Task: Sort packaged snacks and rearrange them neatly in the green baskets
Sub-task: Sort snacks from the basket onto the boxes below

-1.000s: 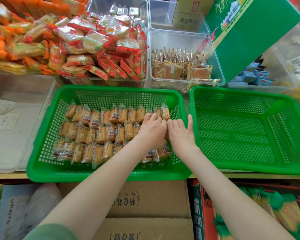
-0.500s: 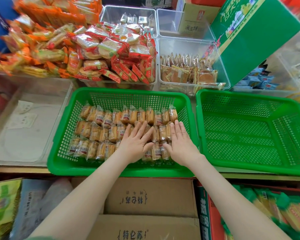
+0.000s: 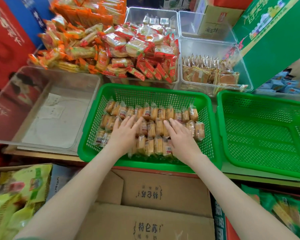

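Clear-wrapped golden snack packets [image 3: 151, 130], three rows, are held in the perforated green plastic basket [image 3: 145, 88]. The left hand [image 3: 126, 134] and right hand [image 3: 182, 137], bunched together a second ago, are now spread flat on the rows, fingers [image 3: 176, 125] released; levelling is judged nearly done. The brown cardboard carton [image 3: 163, 193] at 6 o'clock is printed "特仑苏".
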Demonstrator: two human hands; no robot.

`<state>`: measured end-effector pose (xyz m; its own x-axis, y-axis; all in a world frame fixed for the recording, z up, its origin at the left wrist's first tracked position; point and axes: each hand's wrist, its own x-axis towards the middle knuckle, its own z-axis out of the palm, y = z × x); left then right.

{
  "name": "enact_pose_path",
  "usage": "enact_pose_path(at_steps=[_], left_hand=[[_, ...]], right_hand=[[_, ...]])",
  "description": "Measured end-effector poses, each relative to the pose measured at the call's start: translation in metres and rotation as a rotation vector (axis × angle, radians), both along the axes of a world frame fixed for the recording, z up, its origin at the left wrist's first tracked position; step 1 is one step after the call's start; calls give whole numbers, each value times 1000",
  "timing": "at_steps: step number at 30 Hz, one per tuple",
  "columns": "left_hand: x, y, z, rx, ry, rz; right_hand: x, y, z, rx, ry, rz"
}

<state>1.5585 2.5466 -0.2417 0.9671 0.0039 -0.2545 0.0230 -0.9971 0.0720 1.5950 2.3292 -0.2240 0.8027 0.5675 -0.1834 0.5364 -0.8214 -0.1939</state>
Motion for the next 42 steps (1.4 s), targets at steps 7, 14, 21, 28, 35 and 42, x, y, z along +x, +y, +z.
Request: enact_pose_path(at_steps=[7, 14, 21, 28, 35, 42], left_hand=[[-4, 75, 15, 227, 64, -20], [7, 94, 13, 296, 65, -120], [12, 94, 8, 254, 76, -162], [23, 96, 8, 278, 80, -212], [28, 92, 4, 265, 78, -202], [34, 91, 6, 202, 63, -162]], right_hand=[[18, 76, -3, 43, 69, 219], [42, 106, -9, -121, 18, 386], [57, 119, -7, -193, -2, 532], [55, 133, -13, -282, -6, 571], [56, 126, -20, -239, -61, 604], [61, 133, -17, -233, 15, 593]])
